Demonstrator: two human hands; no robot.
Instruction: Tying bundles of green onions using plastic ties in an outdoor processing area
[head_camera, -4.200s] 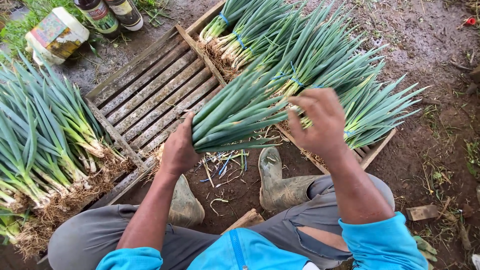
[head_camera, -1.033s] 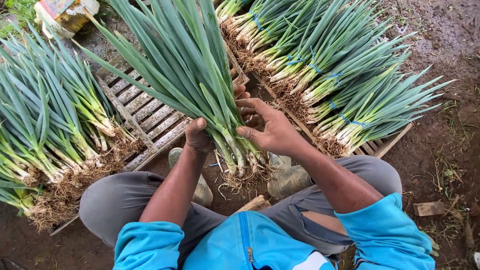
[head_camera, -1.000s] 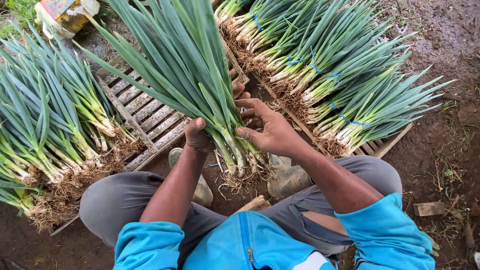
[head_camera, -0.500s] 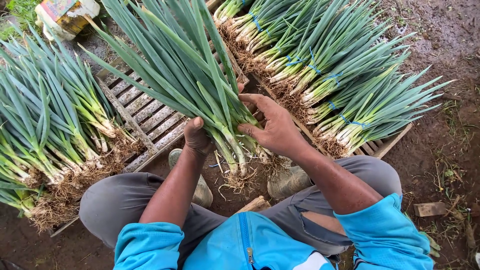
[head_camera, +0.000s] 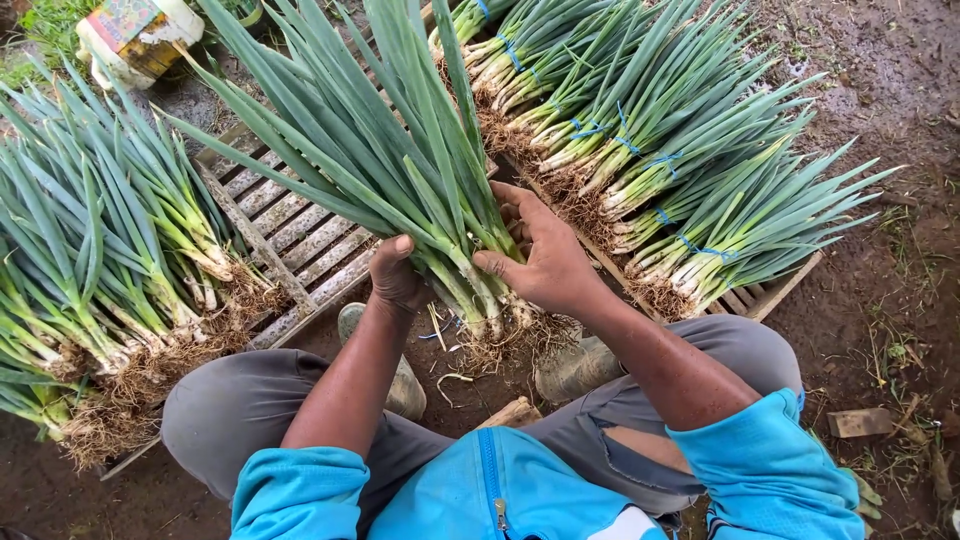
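Now your left hand (head_camera: 397, 275) and right hand (head_camera: 545, 262) both closed round upright onion bunch (head_camera: 400, 180), frame centre, no tie visible. Tied bundles (head_camera: 640, 170) stacked upper right; loose onions (head_camera: 100, 260) left, unbundled.

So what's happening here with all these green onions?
A person crouched on muddy ground holds a bunch of green onions upright, roots down, between both hands. The left hand grips its base on one side and the right hand wraps the other. Loose onions lie heaped on a wooden slatted pallet to the left. To the right, bundles tied with blue bands are stacked in rows.
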